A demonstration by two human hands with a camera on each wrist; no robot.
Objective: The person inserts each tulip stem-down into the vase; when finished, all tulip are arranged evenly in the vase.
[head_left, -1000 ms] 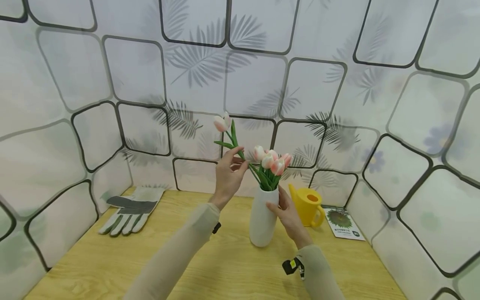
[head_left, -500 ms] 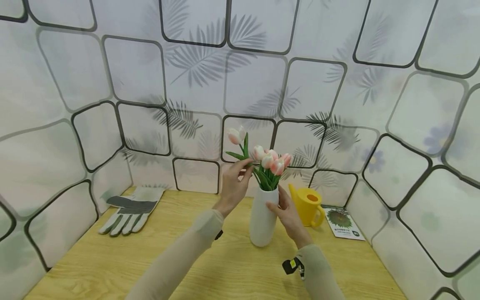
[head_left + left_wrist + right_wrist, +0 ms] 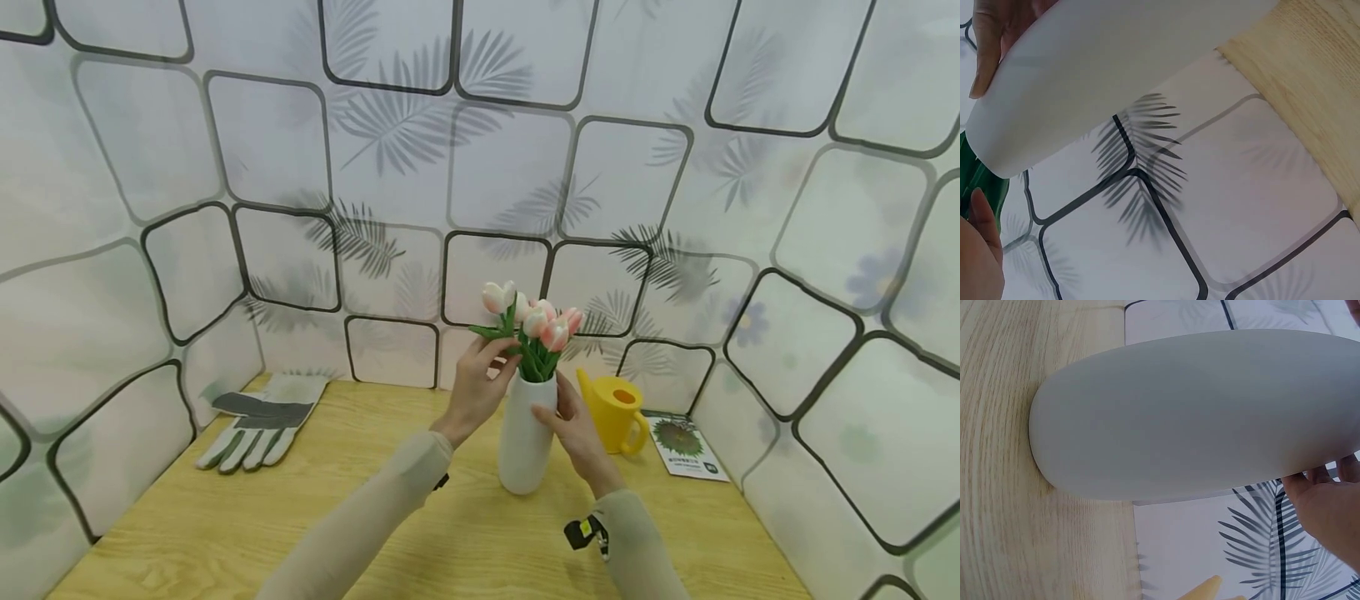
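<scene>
A white vase stands upright on the wooden table, with a bunch of pink and white artificial tulips in its mouth. My left hand pinches the stem of another tulip just left of the bunch; its bloom overlaps the others in the head view. The lower stem is hidden behind my fingers and the vase rim. My right hand holds the upper right side of the vase, thumb in front. In the right wrist view the vase has its base on the tabletop.
A yellow watering can stands right behind my right hand. Beyond it lies a card with a sunflower picture. Grey and white work gloves lie at the table's left. Patterned curtain walls enclose the back and both sides.
My left hand has moved right and down with the tulip, bringing it from apart on the left to right beside the bunch. The right hand and vase have stayed put.
</scene>
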